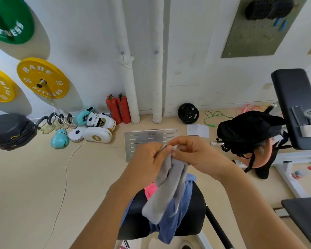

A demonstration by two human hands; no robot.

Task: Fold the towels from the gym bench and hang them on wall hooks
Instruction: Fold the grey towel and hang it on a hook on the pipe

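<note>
A grey towel (166,187) hangs folded lengthwise from both my hands above the black gym bench (196,211). My left hand (147,159) pinches its top edge, and my right hand (190,151) pinches the same edge right beside it, fingertips almost touching. Under the grey towel, a blue towel (174,221) and a pink towel (150,191) lie on the bench seat. Two small wall hooks (122,53) (156,52) sit on the white padded pipes straight ahead.
Two red fire extinguishers (118,109) stand by the left pipe, with boxing gloves and pads (92,126) on the floor to their left. A metal plate (151,139) lies on the floor ahead. A black bag (248,132) and another bench (294,105) stand at the right.
</note>
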